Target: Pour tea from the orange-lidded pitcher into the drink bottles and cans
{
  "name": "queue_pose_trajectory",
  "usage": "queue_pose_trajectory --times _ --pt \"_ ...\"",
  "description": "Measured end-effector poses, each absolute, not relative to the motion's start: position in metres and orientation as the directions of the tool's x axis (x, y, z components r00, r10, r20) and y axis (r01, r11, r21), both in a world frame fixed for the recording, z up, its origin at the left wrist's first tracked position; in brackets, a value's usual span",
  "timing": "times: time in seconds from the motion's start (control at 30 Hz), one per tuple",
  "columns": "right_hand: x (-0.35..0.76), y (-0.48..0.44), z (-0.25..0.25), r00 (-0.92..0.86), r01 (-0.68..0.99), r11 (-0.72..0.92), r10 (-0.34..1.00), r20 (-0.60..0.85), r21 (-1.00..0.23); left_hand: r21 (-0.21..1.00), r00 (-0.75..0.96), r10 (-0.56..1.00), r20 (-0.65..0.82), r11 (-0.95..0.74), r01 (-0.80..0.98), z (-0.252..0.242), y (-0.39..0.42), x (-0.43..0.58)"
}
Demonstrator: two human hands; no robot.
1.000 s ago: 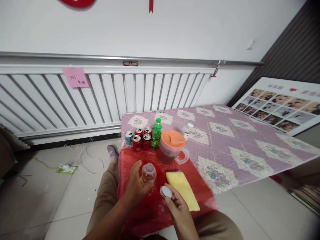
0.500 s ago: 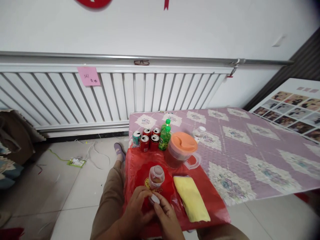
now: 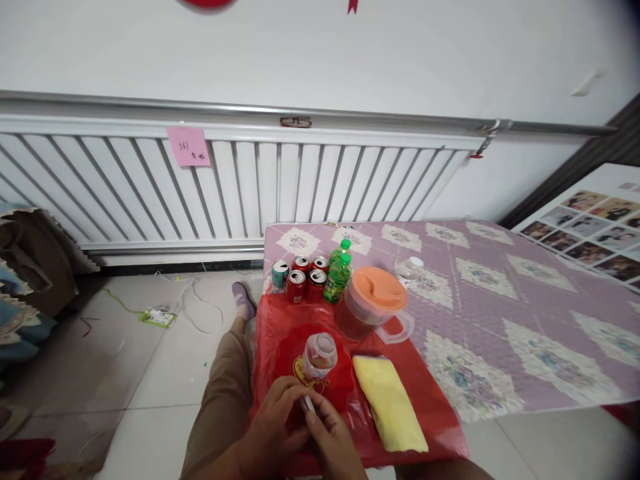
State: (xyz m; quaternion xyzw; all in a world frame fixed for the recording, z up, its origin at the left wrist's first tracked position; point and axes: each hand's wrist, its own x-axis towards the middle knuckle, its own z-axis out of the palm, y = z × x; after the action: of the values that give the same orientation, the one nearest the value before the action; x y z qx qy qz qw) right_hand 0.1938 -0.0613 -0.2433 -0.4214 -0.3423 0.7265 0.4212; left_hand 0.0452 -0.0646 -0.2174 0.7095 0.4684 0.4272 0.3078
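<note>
In our right hand (image 3: 333,433) we pinch a pale cap (image 3: 309,403) between thumb and fingers, tipped nearly on edge. Our left hand (image 3: 273,420) meets it there, fingers curled in against the cap; whether they grip it too, we cannot tell. Just beyond our fingertips we have the clear jar (image 3: 320,355), standing upright on a red tray (image 3: 344,375) with a gold emblem. To the right of the tray we see a folded yellow cloth (image 3: 390,403), lying lengthwise on the red plastic sheet (image 3: 435,417) that spreads beneath it all. Past the tray stands a pitcher (image 3: 353,319) with an orange lid (image 3: 377,290) on, its handle turned to our right, a brownish drink inside. Left of it we count two green bottles (image 3: 337,280) one behind the other, then four red cans (image 3: 296,287) clustered together, and a teal can (image 3: 280,275) at the end. Behind the pitcher a clear bottle (image 3: 411,269) with a white top stands on the purple flowered cover (image 3: 480,320). Farther off, against the wall, we face a white radiator (image 3: 243,193) bearing a pink note (image 3: 189,147).
</note>
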Motion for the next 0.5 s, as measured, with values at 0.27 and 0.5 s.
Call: queue_pose_trajectory --times 0.27,0.5 --pt "0.189 -0.063 -0.245 -0.280 -0.282 -0.472 0.873 -0.398 -0.836 0.814 0.149 0.925 0.350 -0.379 0.440 -0.225 -0.055 0.032" --pt "0.193 -0.072 -0.240 -0.315 -0.142 -0.546 0.815 -0.485 -0.825 0.839 -0.178 0.944 0.278 -0.148 0.524 -0.242 0.022 -0.022"
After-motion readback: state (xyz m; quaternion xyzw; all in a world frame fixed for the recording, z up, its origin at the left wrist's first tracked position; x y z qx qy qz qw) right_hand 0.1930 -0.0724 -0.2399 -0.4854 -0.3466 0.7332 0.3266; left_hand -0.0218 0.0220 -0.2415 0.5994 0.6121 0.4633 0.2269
